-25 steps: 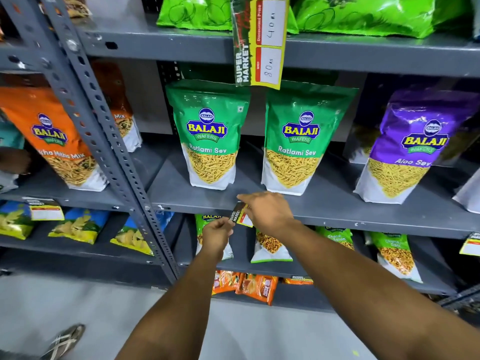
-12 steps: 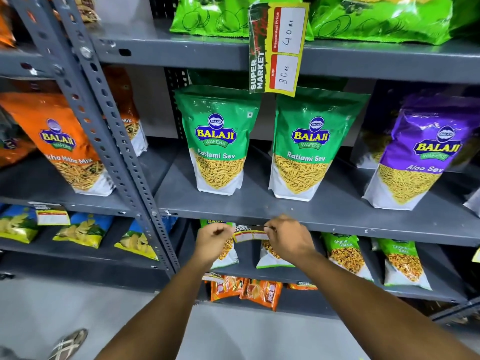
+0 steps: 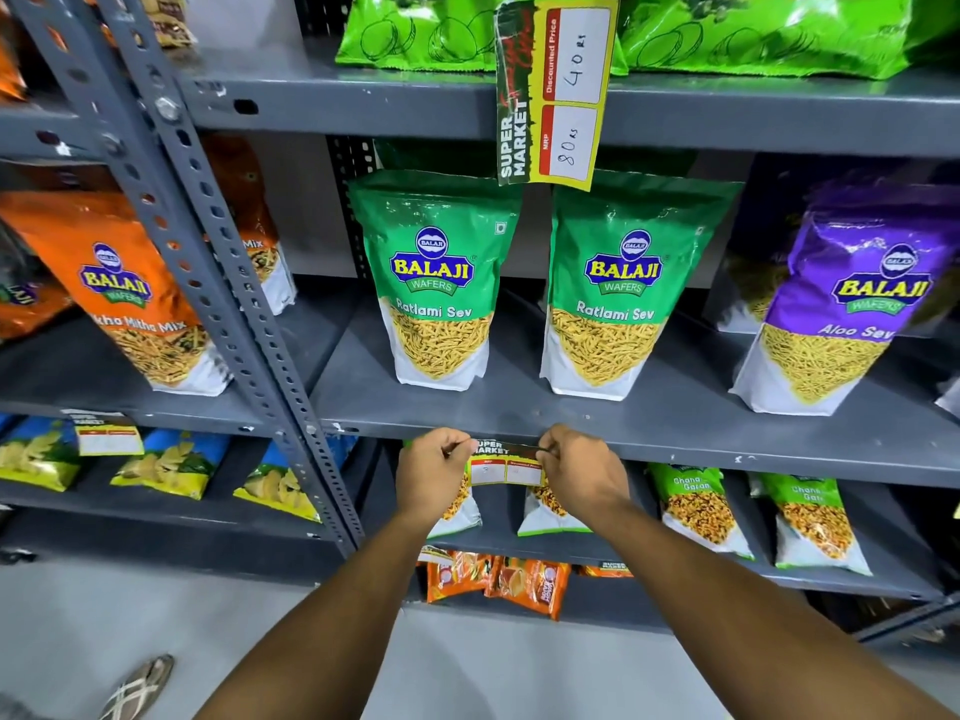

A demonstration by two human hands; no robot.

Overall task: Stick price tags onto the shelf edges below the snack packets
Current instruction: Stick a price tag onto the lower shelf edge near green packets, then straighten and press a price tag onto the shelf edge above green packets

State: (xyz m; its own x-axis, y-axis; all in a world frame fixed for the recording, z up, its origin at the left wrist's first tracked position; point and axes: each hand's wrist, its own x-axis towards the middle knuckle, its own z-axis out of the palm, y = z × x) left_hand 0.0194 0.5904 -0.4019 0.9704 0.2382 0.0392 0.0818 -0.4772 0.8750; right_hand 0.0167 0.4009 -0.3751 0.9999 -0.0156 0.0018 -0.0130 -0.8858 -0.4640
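The price tag [image 3: 506, 462] hung at the front edge of the middle shelf [image 3: 727, 449], below the two Ratlami Sev packets [image 3: 439, 283], pinched at its top corners by the left hand [image 3: 431, 472] and right hand [image 3: 582, 472]. Uneven pressing could have left it crooked or loose enough to peel away.

Matt grey painted metal shelf [image 3: 675, 433], perforated upright [image 3: 218, 241]; glossy plastic snack packets [image 3: 436, 283]; paper price tag [image 3: 506, 462].
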